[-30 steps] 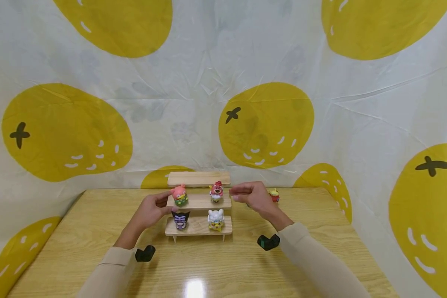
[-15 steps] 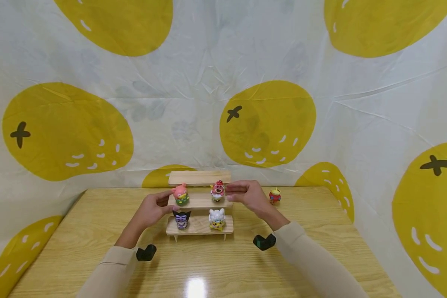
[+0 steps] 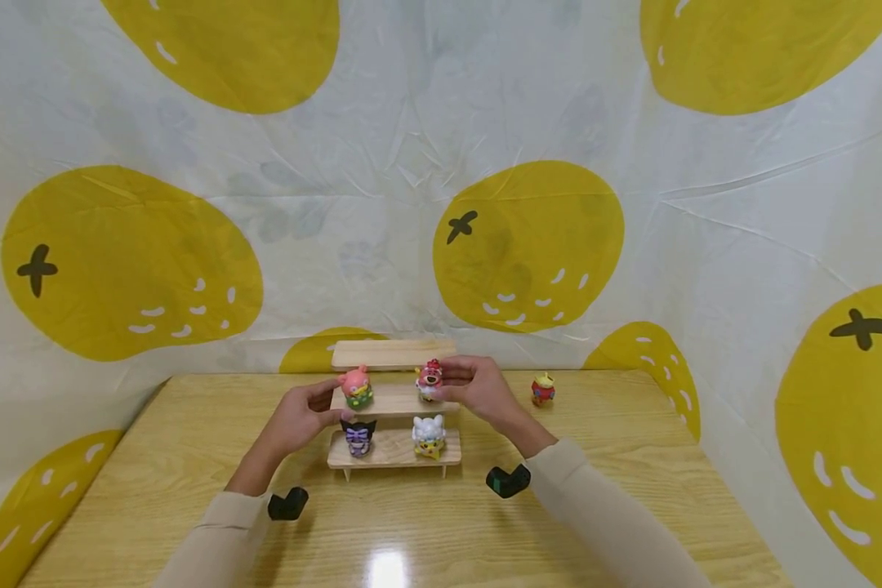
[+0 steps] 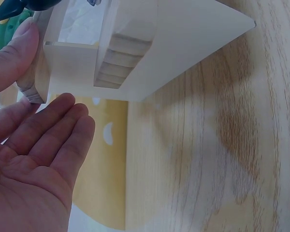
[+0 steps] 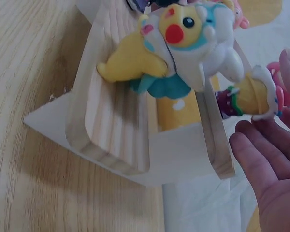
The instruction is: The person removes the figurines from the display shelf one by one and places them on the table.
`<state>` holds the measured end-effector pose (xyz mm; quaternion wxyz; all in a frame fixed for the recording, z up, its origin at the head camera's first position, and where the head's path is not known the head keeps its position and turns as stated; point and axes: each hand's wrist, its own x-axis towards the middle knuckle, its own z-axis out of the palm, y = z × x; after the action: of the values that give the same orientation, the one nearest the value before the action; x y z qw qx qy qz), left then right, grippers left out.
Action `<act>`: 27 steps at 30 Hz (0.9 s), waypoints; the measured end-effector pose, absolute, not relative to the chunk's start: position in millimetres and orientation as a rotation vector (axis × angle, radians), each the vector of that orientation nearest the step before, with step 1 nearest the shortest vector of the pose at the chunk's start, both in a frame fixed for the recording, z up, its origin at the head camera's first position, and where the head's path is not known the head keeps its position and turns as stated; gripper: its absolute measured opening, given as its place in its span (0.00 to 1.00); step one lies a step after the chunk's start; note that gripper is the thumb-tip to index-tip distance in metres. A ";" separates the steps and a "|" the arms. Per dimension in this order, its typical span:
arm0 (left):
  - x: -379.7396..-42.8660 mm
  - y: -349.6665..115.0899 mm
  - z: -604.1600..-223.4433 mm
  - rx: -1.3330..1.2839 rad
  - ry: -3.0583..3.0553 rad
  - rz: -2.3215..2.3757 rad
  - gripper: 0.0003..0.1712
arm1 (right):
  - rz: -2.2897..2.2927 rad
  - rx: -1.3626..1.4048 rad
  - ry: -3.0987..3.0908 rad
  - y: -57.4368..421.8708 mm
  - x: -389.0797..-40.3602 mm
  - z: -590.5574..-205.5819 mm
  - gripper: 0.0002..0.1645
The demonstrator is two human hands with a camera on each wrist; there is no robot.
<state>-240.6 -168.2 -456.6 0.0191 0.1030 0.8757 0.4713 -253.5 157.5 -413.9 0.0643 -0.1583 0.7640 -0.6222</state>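
A three-tier wooden display stand (image 3: 394,456) holds small toy figurines. My left hand (image 3: 299,417) pinches the left end of its middle shelf (image 4: 33,63), thumb on top, beside a pink-headed figurine (image 3: 354,387). My right hand (image 3: 487,396) holds a red figurine (image 3: 429,380) between thumb and fingers at the right of the middle shelf. In the right wrist view that figurine's base meets the shelf, and its head is partly hidden by the hand. On the lowest shelf stand a purple-and-black figurine (image 3: 358,438) and a white-hooded yellow figurine (image 5: 183,48).
Another red figurine with a yellow-green top (image 3: 543,389) stands on the wooden table (image 3: 595,474) right of the stand. A fabric backdrop with yellow fruit prints (image 3: 382,245) hangs behind. The top shelf (image 3: 389,353) is close to it.
My right hand has moved left from beside the stand to the red figurine and taken hold of it. The left hand stays at the shelf's end.
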 end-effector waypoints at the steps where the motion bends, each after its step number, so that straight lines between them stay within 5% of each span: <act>1: -240.5 -168.3 -456.5 0.321 2.714 1.470 0.41 | -1.875 -0.472 2.319 155.7 -253.5 -414.1 0.29; 27: -241.2 -169.9 -457.7 0.351 2.703 1.502 0.40 | -1.803 -0.368 2.536 137.0 -252.9 -412.1 0.16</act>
<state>-241.2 -169.9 -457.7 0.0145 0.1128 0.8684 0.4827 -252.9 137.0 -412.1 0.0043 -0.1173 0.8094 -0.5755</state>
